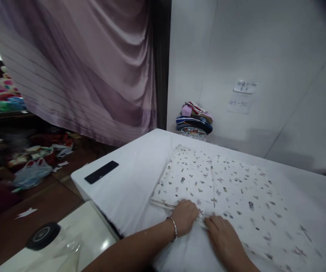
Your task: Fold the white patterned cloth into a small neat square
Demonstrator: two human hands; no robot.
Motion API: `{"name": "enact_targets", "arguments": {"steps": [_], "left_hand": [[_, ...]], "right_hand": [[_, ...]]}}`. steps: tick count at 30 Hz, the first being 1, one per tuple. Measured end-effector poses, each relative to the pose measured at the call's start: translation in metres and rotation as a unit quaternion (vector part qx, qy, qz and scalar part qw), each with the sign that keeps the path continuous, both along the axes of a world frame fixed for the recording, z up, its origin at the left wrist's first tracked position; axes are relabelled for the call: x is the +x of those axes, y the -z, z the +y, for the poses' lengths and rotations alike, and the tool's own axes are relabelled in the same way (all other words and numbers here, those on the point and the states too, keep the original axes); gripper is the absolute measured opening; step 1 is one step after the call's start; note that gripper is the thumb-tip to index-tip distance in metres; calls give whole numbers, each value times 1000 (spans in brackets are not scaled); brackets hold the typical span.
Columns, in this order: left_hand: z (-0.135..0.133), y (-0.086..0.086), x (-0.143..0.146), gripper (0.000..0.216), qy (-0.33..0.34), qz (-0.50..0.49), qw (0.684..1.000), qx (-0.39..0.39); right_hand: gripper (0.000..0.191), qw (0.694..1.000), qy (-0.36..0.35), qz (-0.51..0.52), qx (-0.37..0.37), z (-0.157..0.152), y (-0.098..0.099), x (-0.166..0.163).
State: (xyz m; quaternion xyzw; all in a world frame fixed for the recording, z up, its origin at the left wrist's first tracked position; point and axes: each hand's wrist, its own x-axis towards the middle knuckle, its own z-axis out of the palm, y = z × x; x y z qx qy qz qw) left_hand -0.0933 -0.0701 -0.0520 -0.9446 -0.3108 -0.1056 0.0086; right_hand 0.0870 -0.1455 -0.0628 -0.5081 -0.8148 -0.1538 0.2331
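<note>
A white cloth (196, 177) printed with small leaf and flower shapes lies folded in layers on the white-covered table (131, 177). My left hand (184, 217), with a bracelet on its wrist, is closed on the cloth's near edge, fingers curled over it. Just to its right, my right hand (223, 236) pinches the same edge, its fingers bent on top and the thumb hidden. A small gap separates the two hands. A crease runs across the cloth from front to back between its left and right parts.
A black phone (102, 172) lies at the table's left corner. At lower left, a lower white surface (95, 226) holds a black round object (43, 235). Folded clothes (194, 119) are stacked by the wall. A purple curtain (108, 68) hangs behind; plastic bags (32, 173) sit on the floor.
</note>
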Motion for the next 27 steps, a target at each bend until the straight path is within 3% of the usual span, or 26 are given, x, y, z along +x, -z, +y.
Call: {"name": "enact_targets", "arguments": {"steps": [7, 13, 18, 27], "left_hand": [[-1, -10, 0, 16, -39, -17, 998, -55], [-2, -19, 2, 20, -43, -36, 996, -71], [-4, -20, -2, 21, -33, -42, 996, -65], [-21, -28, -62, 18, -22, -129, 991, -19]], "right_hand": [[18, 998, 10, -59, -23, 12, -5, -23], [15, 987, 46, -83, -128, 20, -19, -43], [15, 982, 55, -79, -162, 20, -22, -44], [15, 983, 37, -69, -165, 18, -26, -39]]}}
